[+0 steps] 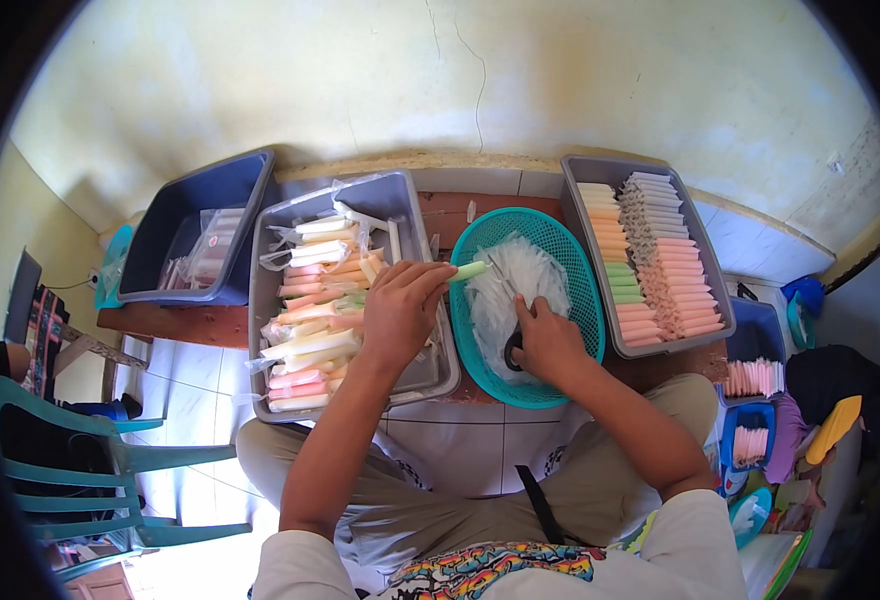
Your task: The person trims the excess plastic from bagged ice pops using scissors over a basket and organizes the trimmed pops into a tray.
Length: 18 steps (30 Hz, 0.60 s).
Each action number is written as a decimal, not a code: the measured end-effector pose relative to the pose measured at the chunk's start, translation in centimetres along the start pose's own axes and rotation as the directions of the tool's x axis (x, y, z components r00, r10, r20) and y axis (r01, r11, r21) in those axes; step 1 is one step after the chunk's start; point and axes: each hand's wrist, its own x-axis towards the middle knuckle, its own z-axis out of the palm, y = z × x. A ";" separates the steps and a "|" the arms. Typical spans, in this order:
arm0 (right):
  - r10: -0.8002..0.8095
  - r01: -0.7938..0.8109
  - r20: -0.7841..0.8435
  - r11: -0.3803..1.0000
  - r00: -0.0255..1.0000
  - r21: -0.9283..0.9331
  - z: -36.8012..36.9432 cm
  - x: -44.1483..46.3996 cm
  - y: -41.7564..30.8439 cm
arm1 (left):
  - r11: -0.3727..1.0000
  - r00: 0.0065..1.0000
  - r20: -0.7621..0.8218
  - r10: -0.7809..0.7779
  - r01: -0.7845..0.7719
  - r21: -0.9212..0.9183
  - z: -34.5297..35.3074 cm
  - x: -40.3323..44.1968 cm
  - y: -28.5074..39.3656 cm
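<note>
My left hand (405,308) is closed on a pale green ice pop (470,270) in a slim plastic sleeve, its end pointing right over the teal basket (457,335). In my right hand (550,345) is a pair of scissors (512,350) with black handles, the blades reaching up towards the ice pop's tip. Clear plastic scraps (525,270) are heaped in the basket below both hands. Under and beside my left forearm, a grey tray (415,205) holds loose white, orange and pink ice pops (305,345) with long plastic ends.
On the right, another grey tray (572,172) has ice pops (670,260) in neat rows. A dark blue bin (195,295) with plastic packs stands at the left. The wooden bench (200,325) runs along the wall. A green chair (70,475) is at the lower left.
</note>
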 end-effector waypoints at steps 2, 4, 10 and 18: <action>-0.012 0.011 0.014 1.000 1.000 0.023 -0.9 -0.5 0.0 | 1.000 1.000 0.007 -0.001 0.001 0.001 -0.1 0.1 0.1; -0.025 0.026 -0.008 0.998 1.000 0.053 -1.4 -0.7 0.4 | 1.000 1.000 0.008 -0.007 0.007 -0.010 -0.1 0.1 0.2; -0.113 0.212 -0.265 0.899 0.958 0.384 -3.7 -1.0 1.3 | 0.980 0.996 0.015 -0.092 0.093 -0.175 -0.1 0.3 2.2; 0.081 0.258 -0.343 0.507 0.936 0.822 -7.0 -1.8 2.4 | 0.900 0.976 0.078 -0.202 0.217 -0.378 2.4 1.6 7.5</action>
